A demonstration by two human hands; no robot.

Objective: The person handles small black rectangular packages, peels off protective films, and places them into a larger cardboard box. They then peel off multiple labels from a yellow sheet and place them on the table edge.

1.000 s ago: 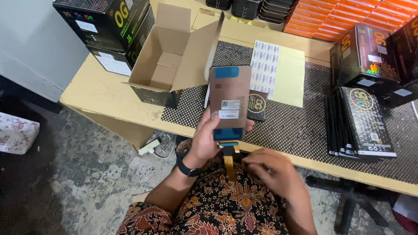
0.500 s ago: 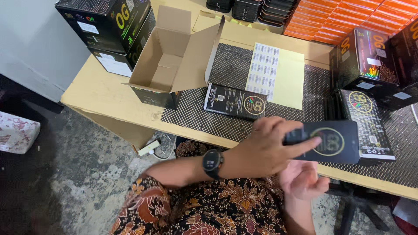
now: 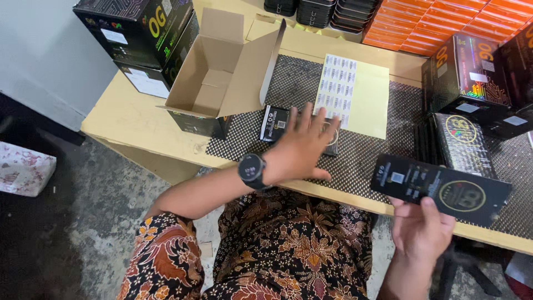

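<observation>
My left hand [image 3: 302, 145], with a dark watch on the wrist, lies fingers spread over a small flat black box [image 3: 276, 125] on the patterned mat [image 3: 366, 155]. My right hand [image 3: 425, 228] holds a flat black box with a gold ring emblem [image 3: 441, 189] above the table's front edge, thumb on its lower face. A sheet of small white labels [image 3: 340, 89] on a yellow backing lies just beyond the left hand.
An open cardboard carton [image 3: 222, 72] stands at the left of the mat, with large black boxes [image 3: 139, 39] behind it. More black boxes [image 3: 472, 72] and a stack of flat black packs [image 3: 461, 141] sit at right. Orange boxes [image 3: 444, 25] line the far edge.
The phone screen part held a second ago is gone from view. My left hand passed the black emblem box to my right hand, then moved left onto the small box on the mat.
</observation>
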